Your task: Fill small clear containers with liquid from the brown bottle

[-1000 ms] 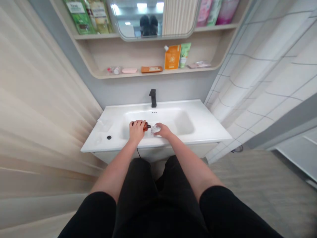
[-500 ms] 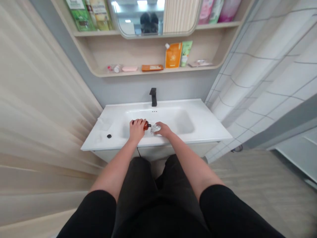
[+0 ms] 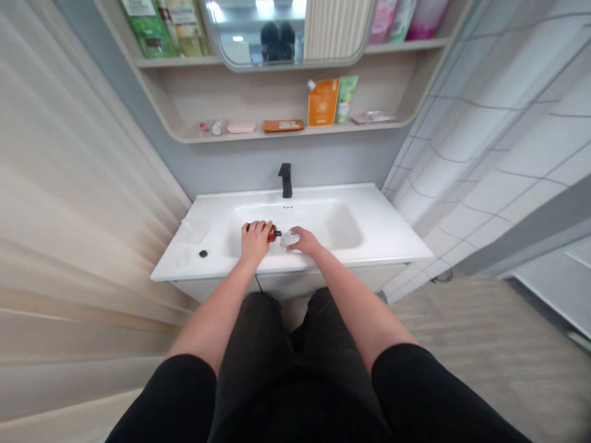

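Observation:
Over the white sink basin [image 3: 341,227], my left hand [image 3: 255,240] is closed around an amber bottle [image 3: 272,233]. The bottle lies tipped on its side, its dark neck pointing right. My right hand [image 3: 303,240] grips a small clear glass cup [image 3: 289,239] from the right. The cup's mouth appears to face the bottle's neck, and the two are very close; I cannot tell whether they touch. Any liquid passing between them is too small to make out. Fingers cover much of the bottle's body.
A black faucet [image 3: 286,180] rises behind the basin. On the left counter lie a small black cap [image 3: 203,253] and a clear object [image 3: 194,231]. Above, a wall shelf [image 3: 231,138] holds an orange pouch [image 3: 323,103], a green tube [image 3: 346,98] and an orange packet [image 3: 283,126], below a mirror [image 3: 258,37].

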Available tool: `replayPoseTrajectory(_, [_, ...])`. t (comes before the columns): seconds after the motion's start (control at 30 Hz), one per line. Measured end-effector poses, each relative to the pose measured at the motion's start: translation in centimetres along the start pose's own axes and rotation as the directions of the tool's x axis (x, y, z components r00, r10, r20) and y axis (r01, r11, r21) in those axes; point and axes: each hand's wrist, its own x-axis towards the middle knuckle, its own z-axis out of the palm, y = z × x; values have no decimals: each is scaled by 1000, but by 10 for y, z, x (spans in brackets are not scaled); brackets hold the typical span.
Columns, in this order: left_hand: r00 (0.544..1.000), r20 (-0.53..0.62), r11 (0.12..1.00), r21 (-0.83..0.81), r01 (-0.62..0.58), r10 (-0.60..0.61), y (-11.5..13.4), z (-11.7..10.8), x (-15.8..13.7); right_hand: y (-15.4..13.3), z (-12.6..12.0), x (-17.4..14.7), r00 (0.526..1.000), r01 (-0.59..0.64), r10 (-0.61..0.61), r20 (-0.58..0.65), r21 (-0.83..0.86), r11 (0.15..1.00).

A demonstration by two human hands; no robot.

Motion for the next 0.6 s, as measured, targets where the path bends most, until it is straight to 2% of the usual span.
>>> replayPoseTrajectory(0.6, [1000, -5, 1000, 15, -8, 8, 2, -1, 1, -1, -1, 0, 1000, -7, 7, 16, -7, 1000])
